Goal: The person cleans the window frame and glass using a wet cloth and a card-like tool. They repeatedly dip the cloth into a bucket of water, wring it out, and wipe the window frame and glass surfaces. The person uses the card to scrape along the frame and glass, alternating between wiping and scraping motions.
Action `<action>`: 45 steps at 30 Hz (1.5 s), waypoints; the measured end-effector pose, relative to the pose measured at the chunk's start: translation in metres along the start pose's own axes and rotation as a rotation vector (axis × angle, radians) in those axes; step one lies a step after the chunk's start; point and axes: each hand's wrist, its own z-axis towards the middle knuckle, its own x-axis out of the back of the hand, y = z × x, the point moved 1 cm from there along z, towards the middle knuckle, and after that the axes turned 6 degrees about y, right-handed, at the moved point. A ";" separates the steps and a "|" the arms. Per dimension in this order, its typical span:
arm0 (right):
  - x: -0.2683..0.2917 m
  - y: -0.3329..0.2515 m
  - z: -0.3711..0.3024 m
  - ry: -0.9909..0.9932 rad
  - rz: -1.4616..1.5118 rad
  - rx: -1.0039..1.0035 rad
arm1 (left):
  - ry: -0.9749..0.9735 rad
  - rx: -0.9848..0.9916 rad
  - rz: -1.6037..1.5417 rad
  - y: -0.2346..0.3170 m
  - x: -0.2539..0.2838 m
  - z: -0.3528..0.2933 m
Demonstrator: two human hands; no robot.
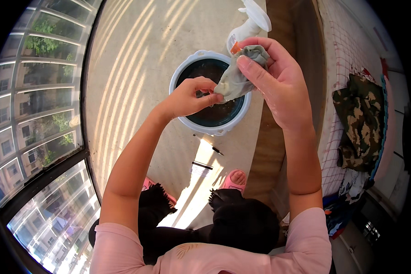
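Above a round basin [220,130] with a pale blue rim and dark water in it, I hold a wet-looking grey sock [235,82]. My left hand [190,95] pinches its narrow lower end between thumb and fingers. Up at the bunched upper end, my right hand [280,80] grips it with the thumb on the near side and the fingers behind. The sock stretches slantwise between both hands and hides part of the basin. Some of my right hand's fingers are covered by the cloth.
Just beyond the basin stands a white bottle [247,31] with an orange patch. A black pen [218,150] and a small dark-edged packet [202,165] lie on the floor near my pink slippers [235,181]. Barred windows run along the left; camouflage clothing [361,121] is at the right.
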 end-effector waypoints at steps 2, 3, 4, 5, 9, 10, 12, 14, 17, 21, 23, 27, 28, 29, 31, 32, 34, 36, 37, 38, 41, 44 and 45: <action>0.009 0.002 0.002 0.057 -0.203 0.040 | 0.078 -0.076 0.068 -0.001 0.002 -0.001; 0.015 0.006 0.004 0.085 -0.302 0.059 | 0.126 -0.091 0.083 -0.001 0.002 -0.003; 0.020 0.013 0.005 0.074 -0.301 -0.011 | 0.169 -0.110 0.094 -0.001 0.003 -0.003; 0.026 0.023 0.004 0.059 -0.293 -0.086 | 0.149 -0.002 0.040 -0.002 0.004 -0.003; 0.050 0.078 0.001 0.104 -0.106 -0.474 | 0.098 0.195 -0.182 0.009 0.008 -0.005; 0.057 0.095 0.000 0.106 -0.075 -0.553 | 0.084 0.178 -0.246 0.015 0.007 -0.002; 0.069 0.132 -0.003 0.100 -0.003 -0.714 | 0.068 0.147 -0.249 0.024 0.006 0.002; 0.068 0.163 -0.005 0.113 0.219 -0.734 | 0.065 0.175 -0.311 0.033 0.005 0.003; 0.053 0.177 -0.007 0.052 0.508 -0.754 | 0.085 0.256 -0.450 0.042 0.003 0.001; 0.046 0.172 -0.006 -0.070 0.718 -0.803 | 0.178 0.304 -0.489 0.037 0.010 -0.001; 0.059 0.188 -0.003 -0.022 0.648 -0.795 | 0.272 0.347 -0.236 0.024 0.013 0.000; 0.041 0.192 0.007 0.141 -0.180 -0.545 | 0.461 0.438 0.309 -0.067 0.004 -0.005; 0.053 0.220 0.011 0.042 -0.635 -0.171 | 0.508 0.432 0.322 -0.083 -0.012 0.001; 0.041 0.213 0.002 0.035 -0.924 0.132 | 0.566 0.439 0.345 -0.088 -0.023 -0.001; 0.032 0.221 -0.005 -0.153 -1.344 0.291 | 0.511 0.522 0.338 -0.092 -0.039 0.000; 0.030 0.228 -0.002 -0.172 -1.398 0.232 | 0.504 0.510 0.390 -0.105 -0.039 0.000; 0.034 0.245 0.004 -0.207 -1.514 0.093 | 0.552 0.629 0.209 -0.115 -0.047 0.003; 0.038 0.241 0.007 0.007 -1.104 -0.102 | 0.648 0.865 -0.258 -0.094 -0.060 0.015; 0.031 0.237 0.009 0.096 -0.877 -0.182 | 0.592 0.853 -0.480 -0.100 -0.057 0.017; 0.009 0.212 0.003 0.041 -0.715 -0.084 | 0.549 0.842 -0.695 -0.113 -0.049 0.012; -0.024 0.156 -0.019 -0.087 -0.643 0.037 | 0.179 0.726 -1.291 -0.127 -0.031 0.009; -0.032 0.158 -0.029 -0.017 -0.861 0.396 | 0.121 0.589 -1.000 -0.139 -0.028 0.010; -0.030 0.166 -0.024 0.014 -0.920 0.479 | 0.265 0.353 -0.680 -0.140 -0.039 0.004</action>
